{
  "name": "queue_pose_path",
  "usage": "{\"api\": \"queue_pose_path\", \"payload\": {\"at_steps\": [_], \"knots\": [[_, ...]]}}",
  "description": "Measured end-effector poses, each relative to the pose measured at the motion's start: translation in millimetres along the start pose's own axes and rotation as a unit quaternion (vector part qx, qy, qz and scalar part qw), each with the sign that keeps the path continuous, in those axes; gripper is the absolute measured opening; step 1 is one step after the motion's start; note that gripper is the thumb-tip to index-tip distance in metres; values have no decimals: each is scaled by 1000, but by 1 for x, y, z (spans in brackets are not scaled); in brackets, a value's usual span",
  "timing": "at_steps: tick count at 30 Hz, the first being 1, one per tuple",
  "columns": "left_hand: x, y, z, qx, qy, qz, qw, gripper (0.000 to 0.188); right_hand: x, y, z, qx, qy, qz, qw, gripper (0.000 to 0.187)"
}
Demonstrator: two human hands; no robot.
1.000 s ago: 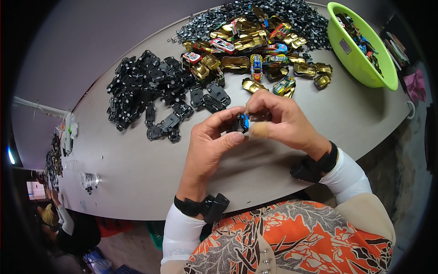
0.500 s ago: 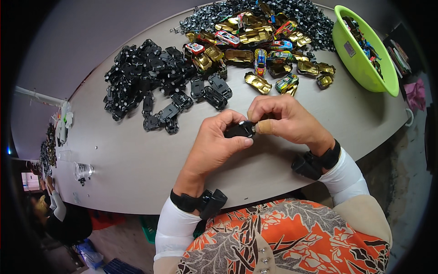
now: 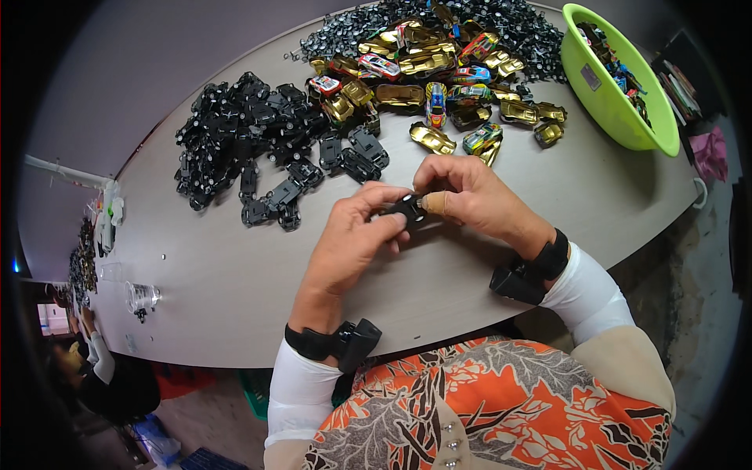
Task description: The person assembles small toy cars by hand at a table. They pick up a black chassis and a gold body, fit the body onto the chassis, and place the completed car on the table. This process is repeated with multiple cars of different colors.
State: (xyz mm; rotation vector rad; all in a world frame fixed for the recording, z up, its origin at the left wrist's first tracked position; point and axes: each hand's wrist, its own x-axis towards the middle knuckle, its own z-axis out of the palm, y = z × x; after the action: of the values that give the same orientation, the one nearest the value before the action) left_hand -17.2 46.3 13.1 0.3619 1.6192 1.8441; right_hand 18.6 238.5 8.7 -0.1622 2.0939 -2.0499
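Observation:
Between both hands, above the near middle of the table, is a black toy car chassis [image 3: 410, 207] with small wheels. My left hand [image 3: 348, 231] closes round its left end, thumb on top. My right hand [image 3: 482, 196] pinches at its right end, with a tan plaster on the thumb. Whether a small part sits between those right fingertips is hidden. Just beyond my hands lie loose chassis [image 3: 366, 145] and a gold car body [image 3: 432, 139]. A heap of black chassis [image 3: 251, 117] stands to the left, and gold and coloured car bodies [image 3: 423, 63] are heaped beyond.
Small wheel-and-axle pieces [image 3: 345, 35] cover the far edge. A green basin [image 3: 576, 70] of car bodies tilts at the far right. A clear plastic cup [image 3: 142, 296] stands at the left. Another person [image 3: 102, 364] sits at the far left.
Both hands have shifted slightly left with the chassis. My left thumb now lies further over it, and the chassis has tilted a little. The right fingers stay at its right end.

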Motion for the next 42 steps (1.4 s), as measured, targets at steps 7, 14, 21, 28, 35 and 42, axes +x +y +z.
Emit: {"api": "queue_pose_path", "payload": {"at_steps": [7, 14, 21, 28, 35, 42], "knots": [[3, 3, -11, -68, 40, -23, 997, 27, 0, -4, -3, 69, 57, 9, 996, 13], [8, -8, 0, -203, 69, 17, 977, 21, -5, -3, 8, 84, -39, 10, 996, 10], [5, -4, 2, -162, -43, -28, 985, 21, -4, -17, -10, 34, 28, -64, 997, 9], [1, -4, 0, -96, -72, -32, 992, 22, -8, -22, -11, 53, -51, 28, 997, 8], [-3, 0, 3, -25, -35, -44, 998, 23, -4, 0, -11, -136, -50, -158, 977, 6], [-2, 3, -5, -51, -69, -48, 995, 19, -6, -11, -13, 34, -85, 12, 996, 9]]}}
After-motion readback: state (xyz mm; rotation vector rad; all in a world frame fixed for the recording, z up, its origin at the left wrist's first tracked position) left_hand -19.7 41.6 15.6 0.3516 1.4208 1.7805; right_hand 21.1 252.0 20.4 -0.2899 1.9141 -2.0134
